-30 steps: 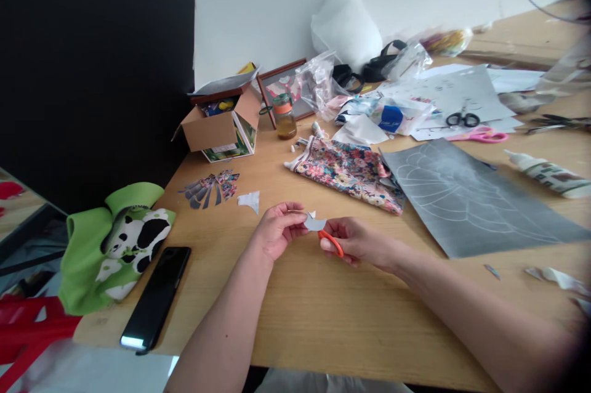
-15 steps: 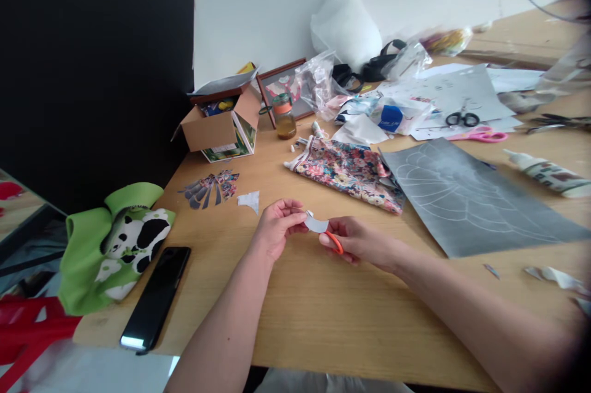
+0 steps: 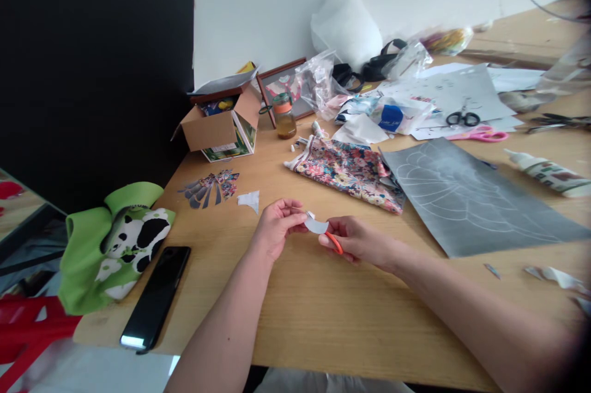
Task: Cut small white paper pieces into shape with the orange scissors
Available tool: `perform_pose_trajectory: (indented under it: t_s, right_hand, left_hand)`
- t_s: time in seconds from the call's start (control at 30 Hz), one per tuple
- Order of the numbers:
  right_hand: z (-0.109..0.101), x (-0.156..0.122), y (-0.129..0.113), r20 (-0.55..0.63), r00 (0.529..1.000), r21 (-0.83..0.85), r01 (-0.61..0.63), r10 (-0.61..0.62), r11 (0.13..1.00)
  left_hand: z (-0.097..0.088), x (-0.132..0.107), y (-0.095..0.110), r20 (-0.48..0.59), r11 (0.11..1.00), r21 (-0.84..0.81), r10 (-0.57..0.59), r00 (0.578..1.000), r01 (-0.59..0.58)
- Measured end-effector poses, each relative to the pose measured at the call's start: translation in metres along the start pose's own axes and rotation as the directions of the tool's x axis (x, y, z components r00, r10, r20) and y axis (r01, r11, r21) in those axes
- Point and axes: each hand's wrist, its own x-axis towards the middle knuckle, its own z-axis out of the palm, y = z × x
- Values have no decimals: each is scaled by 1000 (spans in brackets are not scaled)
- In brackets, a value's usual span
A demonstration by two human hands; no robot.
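Note:
Over the middle of the wooden table [image 3: 323,313], my left hand [image 3: 276,228] pinches a small pale curved cut-out [image 3: 316,225]. My right hand [image 3: 357,240] is closed around orange-handled scissors [image 3: 334,241], whose blades are hidden behind the cut-out. The two hands nearly touch. Beyond them lie a floral fabric piece [image 3: 348,172] and a grey sheet with white drawn curves [image 3: 466,196]. Left of the hands are a white paper scrap [image 3: 250,200] and a fan of cut fabric petals [image 3: 211,187].
A black phone [image 3: 156,297] and a green panda pouch [image 3: 115,242] lie at the near left edge. A cardboard box [image 3: 221,125], a jar [image 3: 285,116], plastic bags, black scissors [image 3: 463,118], pink scissors [image 3: 482,135] and a glue bottle [image 3: 547,171] crowd the back and right.
The cut-out has turned a little between my fingers and the scissors have shifted slightly left under it. Everything on the table stays put.

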Motion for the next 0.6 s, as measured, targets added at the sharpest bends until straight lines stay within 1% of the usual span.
perform_pose_trajectory:
  t_s: [0.4,0.6]
  right_hand:
    - [-1,2,7,-24,999,-31,23,-24,999]
    - [-1,3,7,-37,999,-16,18,-19,1000]
  left_hand:
    - [0,0,0,-13,999,-17,-28,1000,27]
    - [0,0,1,-12,999,-22,-28,1000,28]
